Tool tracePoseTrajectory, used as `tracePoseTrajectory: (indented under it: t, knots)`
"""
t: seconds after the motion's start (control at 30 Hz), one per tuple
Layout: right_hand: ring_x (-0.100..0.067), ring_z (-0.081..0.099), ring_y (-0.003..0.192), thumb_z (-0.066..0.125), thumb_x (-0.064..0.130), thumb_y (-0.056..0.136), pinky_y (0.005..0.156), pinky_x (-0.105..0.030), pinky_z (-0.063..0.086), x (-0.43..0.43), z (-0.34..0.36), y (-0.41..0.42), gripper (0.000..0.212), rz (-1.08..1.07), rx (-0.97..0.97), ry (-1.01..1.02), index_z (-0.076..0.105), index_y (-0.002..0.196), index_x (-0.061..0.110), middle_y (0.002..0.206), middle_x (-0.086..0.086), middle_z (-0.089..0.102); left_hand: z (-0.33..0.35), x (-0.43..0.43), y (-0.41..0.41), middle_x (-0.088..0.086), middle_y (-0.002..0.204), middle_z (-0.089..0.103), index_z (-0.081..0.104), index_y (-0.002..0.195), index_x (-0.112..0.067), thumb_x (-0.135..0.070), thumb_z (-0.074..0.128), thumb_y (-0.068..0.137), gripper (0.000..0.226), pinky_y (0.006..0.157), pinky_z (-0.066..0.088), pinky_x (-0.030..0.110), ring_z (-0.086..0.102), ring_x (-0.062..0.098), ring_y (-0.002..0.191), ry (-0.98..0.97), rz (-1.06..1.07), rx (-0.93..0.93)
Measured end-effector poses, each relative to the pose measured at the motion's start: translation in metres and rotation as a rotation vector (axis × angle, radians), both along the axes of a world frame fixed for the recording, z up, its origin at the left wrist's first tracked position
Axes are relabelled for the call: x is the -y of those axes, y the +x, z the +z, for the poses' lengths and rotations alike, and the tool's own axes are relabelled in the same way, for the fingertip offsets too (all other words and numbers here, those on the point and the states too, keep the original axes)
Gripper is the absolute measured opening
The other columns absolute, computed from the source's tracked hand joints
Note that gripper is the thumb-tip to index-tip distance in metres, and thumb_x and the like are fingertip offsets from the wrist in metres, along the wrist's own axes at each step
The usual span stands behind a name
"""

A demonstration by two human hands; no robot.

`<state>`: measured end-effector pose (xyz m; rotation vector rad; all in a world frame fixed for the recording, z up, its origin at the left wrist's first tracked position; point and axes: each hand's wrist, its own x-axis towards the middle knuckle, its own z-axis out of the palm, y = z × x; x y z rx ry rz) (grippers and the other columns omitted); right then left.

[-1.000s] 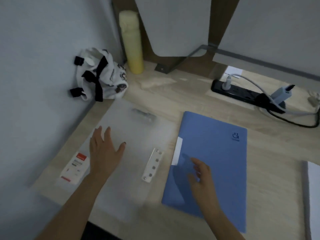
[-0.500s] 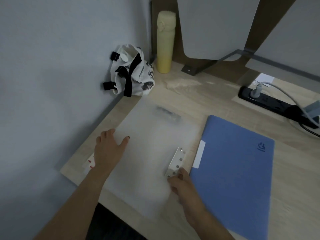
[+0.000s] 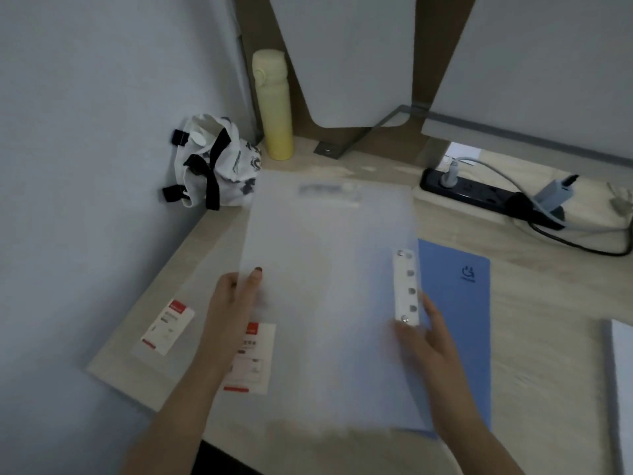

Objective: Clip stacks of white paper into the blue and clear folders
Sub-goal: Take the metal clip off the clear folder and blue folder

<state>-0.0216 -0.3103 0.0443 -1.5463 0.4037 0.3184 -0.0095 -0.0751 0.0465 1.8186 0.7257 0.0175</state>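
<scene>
Head view: left hand (image 3: 233, 303) pinches clear folder (image 3: 325, 286) cover edge, right hand (image 3: 428, 341) flat/open by spine; cover could slip, flop shut.

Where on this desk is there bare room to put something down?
Bare wood lies between the blue folder and the paper stack at right. The back is crowded: yellow bottle, bag, power strip.
</scene>
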Motion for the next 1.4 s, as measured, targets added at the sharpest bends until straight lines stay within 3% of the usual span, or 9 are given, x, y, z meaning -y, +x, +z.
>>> tracePoseTrajectory:
  t: [0.13,0.4,0.5,0.57,0.73,0.97,1.13,1.23,1.4]
  knots:
    - [-0.011,0.064,0.073,0.056,0.014,0.089,0.066,-0.026,0.048,0.061,-0.003,-0.002,0.043,-0.149,-0.056,-0.1,0.048,0.128,0.03,0.093,0.001,0.065,-0.011,0.062,0.013,-0.001,0.082,0.063,0.055,0.1,-0.009,-0.038,0.051,0.091,0.03,0.058,0.044,0.019,0.058,0.012,0.066,-0.062,-0.12,0.015]
    - [-0.024,0.059,0.086,0.057,0.017,0.089,0.082,-0.037,0.044,0.172,-0.031,-0.044,0.042,-0.357,-0.198,-0.221,0.05,0.129,0.023,0.096,-0.007,0.064,-0.051,0.174,0.006,0.004,0.064,0.056,0.043,0.106,-0.024,-0.044,0.049,0.09,0.027,0.042,0.043,0.019,0.054,0.005,0.038,-0.179,-0.479,-0.191]
    - [-0.029,0.055,0.098,0.057,0.02,0.089,0.092,-0.042,0.042,0.194,-0.045,-0.057,0.046,-0.395,-0.253,-0.255,0.046,0.134,0.025,0.11,-0.011,0.056,-0.079,0.193,0.003,0.003,0.114,0.061,0.039,0.123,-0.029,-0.054,0.048,0.086,0.046,0.08,0.054,0.026,0.067,0.011,0.091,-0.087,-0.626,-0.21]
    - [-0.028,0.054,0.1,0.057,0.019,0.089,0.094,-0.042,0.041,0.202,-0.054,-0.064,0.047,-0.415,-0.259,-0.271,0.046,0.134,0.025,0.112,-0.012,0.056,-0.101,0.197,0.0,-0.005,0.153,0.028,0.028,0.14,-0.03,-0.076,0.037,0.075,0.08,0.117,0.022,0.04,0.025,0.022,0.141,0.118,-0.735,-0.186]
    - [-0.028,0.052,0.098,0.055,0.016,0.09,0.086,-0.035,0.038,0.203,-0.069,-0.077,0.048,-0.439,-0.287,-0.294,0.042,0.136,0.022,0.109,-0.012,0.054,-0.121,0.189,-0.011,-0.018,0.153,-0.004,0.015,0.146,-0.028,-0.088,0.007,0.065,0.101,0.112,-0.019,0.017,-0.015,0.001,0.141,0.451,-0.913,0.018]
    - [-0.027,0.052,0.092,0.055,0.015,0.09,0.084,-0.036,0.039,0.198,-0.072,-0.092,0.046,-0.461,-0.269,-0.324,0.045,0.134,0.021,0.102,-0.018,0.056,-0.13,0.173,-0.033,-0.008,0.156,0.005,0.013,0.146,-0.028,-0.077,0.015,0.081,0.081,0.116,-0.013,0.024,-0.007,0.006,0.143,0.638,-1.025,0.1]
    - [-0.033,0.053,0.1,0.052,0.009,0.09,0.087,-0.035,0.04,0.192,-0.054,-0.092,0.042,-0.432,-0.197,-0.355,0.048,0.132,0.015,0.105,-0.015,0.057,-0.111,0.187,-0.037,-0.018,0.15,-0.014,-0.007,0.141,-0.033,-0.072,0.03,0.08,0.082,0.116,-0.013,0.023,-0.011,0.01,0.145,0.343,-0.978,-0.12]
    - [-0.021,0.053,0.105,0.053,0.012,0.091,0.093,-0.031,0.039,0.194,-0.029,-0.091,0.04,-0.433,-0.131,-0.353,0.052,0.13,0.018,0.12,-0.008,0.058,-0.089,0.204,-0.038,-0.016,0.155,-0.005,0.003,0.143,-0.037,-0.032,0.053,0.092,0.072,0.116,0.023,0.031,0.013,0.015,0.145,-0.1,-0.871,-0.236]
    - [-0.025,0.07,0.093,0.049,0.03,0.089,0.078,-0.035,0.058,0.197,0.037,-0.086,0.034,-0.41,0.073,-0.08,0.06,0.121,0.025,0.112,-0.001,0.07,-0.039,0.212,-0.013,-0.015,0.15,0.018,0.016,0.146,-0.028,-0.04,0.047,0.092,0.063,0.109,0.021,0.025,0.02,0.009,0.14,-0.339,-0.8,-0.314]
